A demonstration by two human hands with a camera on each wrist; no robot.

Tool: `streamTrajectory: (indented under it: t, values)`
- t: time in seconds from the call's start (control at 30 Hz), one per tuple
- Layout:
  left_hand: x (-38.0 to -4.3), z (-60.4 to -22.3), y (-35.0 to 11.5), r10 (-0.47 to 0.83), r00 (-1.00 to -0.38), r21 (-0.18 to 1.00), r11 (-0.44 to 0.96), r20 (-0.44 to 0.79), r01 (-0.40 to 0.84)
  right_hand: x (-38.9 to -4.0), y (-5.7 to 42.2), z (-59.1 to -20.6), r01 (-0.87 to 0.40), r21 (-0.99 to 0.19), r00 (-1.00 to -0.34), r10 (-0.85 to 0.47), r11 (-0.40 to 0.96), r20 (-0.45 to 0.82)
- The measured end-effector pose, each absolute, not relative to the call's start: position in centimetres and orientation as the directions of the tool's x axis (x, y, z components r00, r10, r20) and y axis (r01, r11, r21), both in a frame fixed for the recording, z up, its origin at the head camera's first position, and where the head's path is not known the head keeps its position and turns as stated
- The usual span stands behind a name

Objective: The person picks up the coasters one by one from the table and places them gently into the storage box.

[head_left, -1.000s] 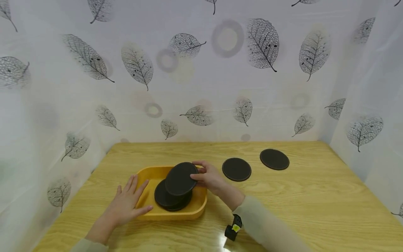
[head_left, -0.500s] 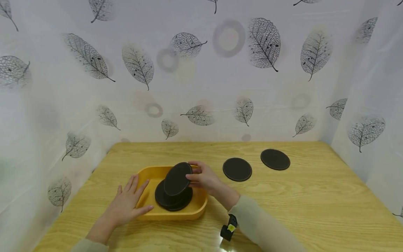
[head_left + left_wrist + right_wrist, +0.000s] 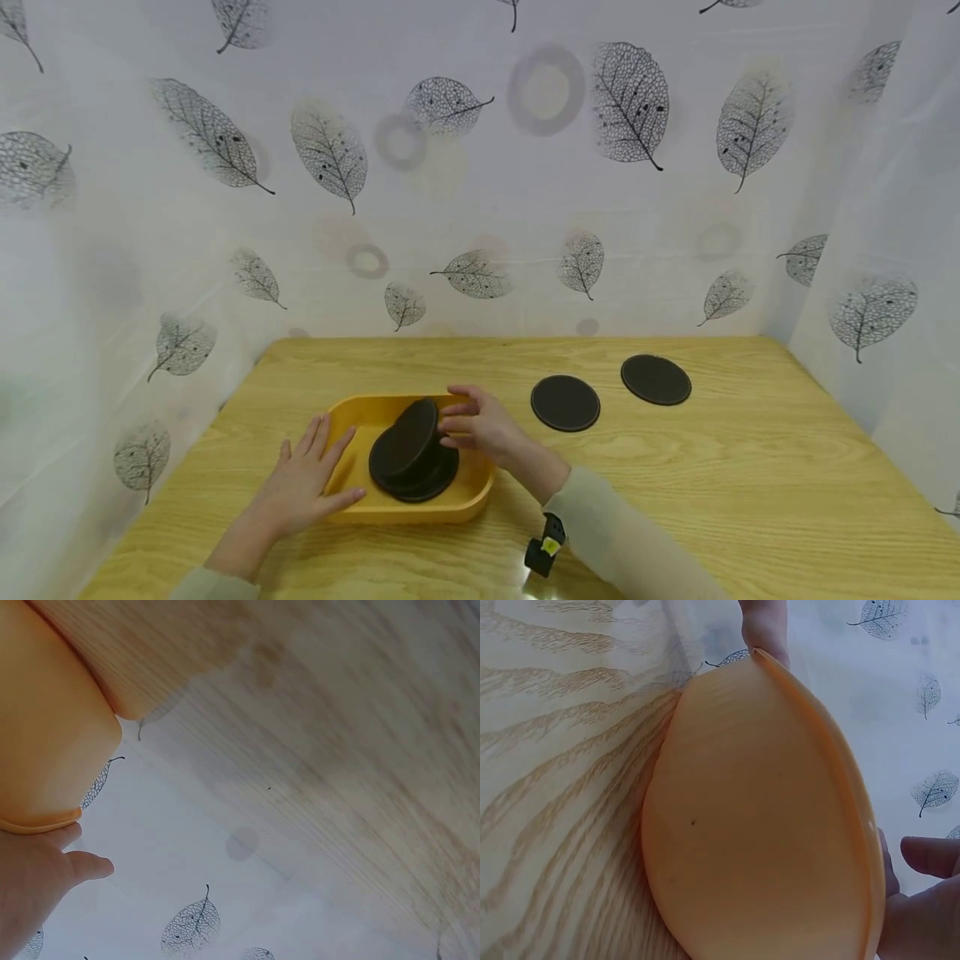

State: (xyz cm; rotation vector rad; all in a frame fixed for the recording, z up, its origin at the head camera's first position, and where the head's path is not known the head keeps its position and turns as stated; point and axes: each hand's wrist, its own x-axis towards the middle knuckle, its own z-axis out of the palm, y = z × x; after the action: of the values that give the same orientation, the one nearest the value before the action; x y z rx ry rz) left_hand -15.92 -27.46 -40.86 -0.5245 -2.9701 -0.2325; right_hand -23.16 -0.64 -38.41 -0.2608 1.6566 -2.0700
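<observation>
Loosely piled black discs (image 3: 412,442), perhaps three, inside yellow tray (image 3: 471,483)

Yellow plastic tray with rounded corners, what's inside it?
Inside the tray, at least three flat, round black discs overlap, the top one tilted. The upper discs cover most of the lowest; the tray floor beneath is hidden.

Head cam: set high, aimed fwd & down; yellow rounded plastic tray (image 3: 405,517), pale wood-grain table (image 3: 712,500) & white leaf-print curtain (image 3: 487,192) framed from farther off. Wrist cams: tray's outer wall viewed low, v. close; L pic rolled approx. upside down, R sideways. All 3 items shared by both.
</observation>
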Motion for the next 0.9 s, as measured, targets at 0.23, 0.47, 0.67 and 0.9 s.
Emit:
streamTrajectory:
  t: [0.23, 0.47, 0.67, 0.9]
  values:
    - [-15.8, -40.9, -27.5, 0.330, -0.934, 0.141, 0.927, 0.134, 0.347, -22.6, 0.1, -38.2, 0.208, -0.964, -0.864, -0.494, -0.168, -0.100]
    - [-15.8, -40.8, -27.4, 0.329, -0.934, 0.133, 0.928, 0.136, 0.347, -22.2, 1.8, -38.2, 0.131, -0.983, -0.846, -0.532, -0.129, -0.043]
    - [-15.8, -40.8, -27.4, 0.328, -0.936, 0.142, 0.928, 0.128, 0.344, -22.2, 3.8, -38.0, 0.080, -0.994, -0.856, -0.516, -0.067, -0.034]
    - [-15.8, -40.8, -27.4, 0.329, -0.936, 0.147, 0.927, 0.126, 0.345, -22.2, 6.2, -37.8, 0.058, -0.998, -0.880, -0.473, -0.014, -0.045]
